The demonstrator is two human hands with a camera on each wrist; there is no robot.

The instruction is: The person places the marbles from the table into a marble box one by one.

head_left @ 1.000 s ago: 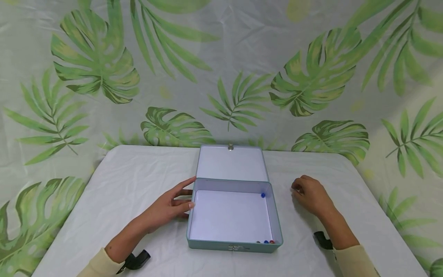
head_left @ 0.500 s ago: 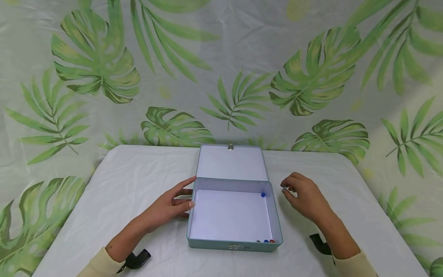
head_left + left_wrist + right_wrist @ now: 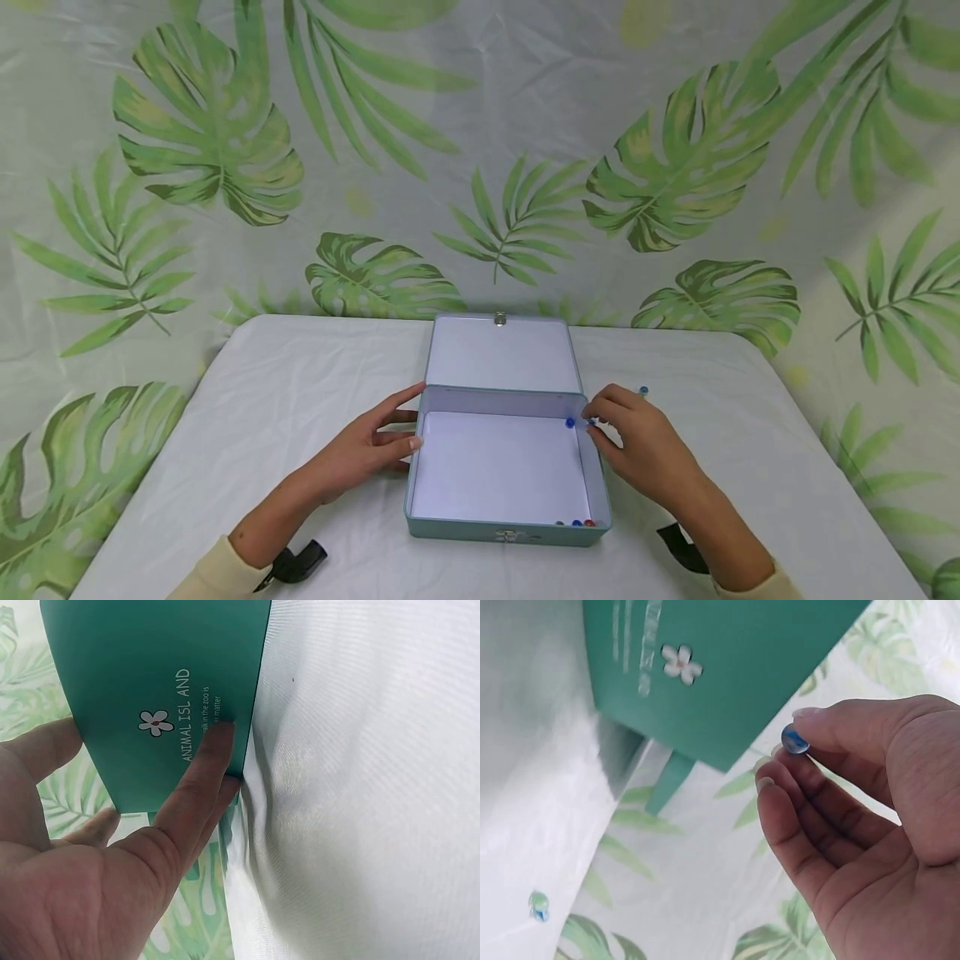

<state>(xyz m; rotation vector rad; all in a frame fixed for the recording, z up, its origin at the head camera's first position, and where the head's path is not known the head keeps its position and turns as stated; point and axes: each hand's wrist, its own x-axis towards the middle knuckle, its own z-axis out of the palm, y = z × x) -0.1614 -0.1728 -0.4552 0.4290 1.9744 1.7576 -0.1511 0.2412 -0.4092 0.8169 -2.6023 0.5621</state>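
A green metal box (image 3: 450, 530) with a white inside stands on the table, its lid (image 3: 502, 354) tipped back. My left hand (image 3: 360, 454) rests against its left side, fingers spread; in the left wrist view those fingers lie along the printed green wall (image 3: 150, 652). Between thumb and fingertips my right hand (image 3: 645, 450) pinches a clear marble with blue inside (image 3: 794, 740), right at the box's right rim. Inside are a blue marble (image 3: 570, 422) in the far right corner, and a blue one (image 3: 577, 523), a red one (image 3: 589, 523) and a greyish one at the near right.
A blue and green pair of marbles (image 3: 538, 906) lies on the white tablecloth (image 3: 315, 375), to the right of the box. Behind the table hangs a leaf-patterned cloth (image 3: 525, 100). Each wrist carries a black camera mount (image 3: 300, 562).
My right hand has moved left from the tablecloth to the box's right rim, carrying the marble. Marbles on the cloth behind it have come into view. The left hand has stayed put.
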